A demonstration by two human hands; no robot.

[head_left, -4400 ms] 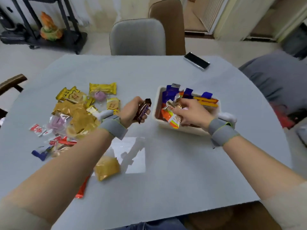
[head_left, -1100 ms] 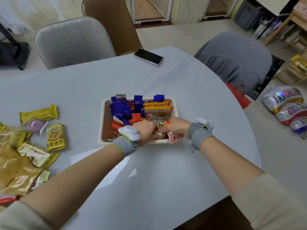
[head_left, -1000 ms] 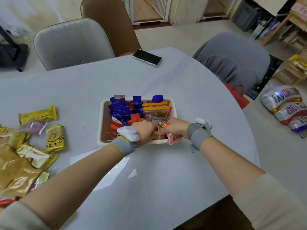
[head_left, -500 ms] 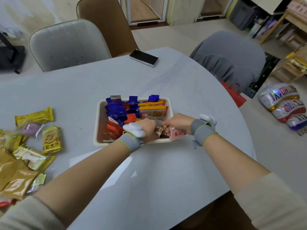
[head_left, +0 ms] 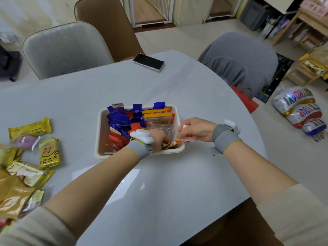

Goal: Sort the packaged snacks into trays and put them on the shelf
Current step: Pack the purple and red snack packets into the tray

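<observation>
Pale grey glossy surface [head_left: 177, 183]. Cream rectangular tray [head_left: 101, 132] mid-surface, packed with blue, red and orange foil packets [head_left: 122, 119]. Loose yellow and gold wrappers [head_left: 30, 128] lie at left. Left hand [head_left: 158, 139] curled into tray packets; grip unclear. Right hand [head_left: 197, 129] pinches a small pink packet [head_left: 190, 138] beside the tray's right edge.

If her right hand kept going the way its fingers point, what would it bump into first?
Probably the clear packet with the orange header in the tray: the right hand points left across its near corner. Depth is unclear.
</observation>
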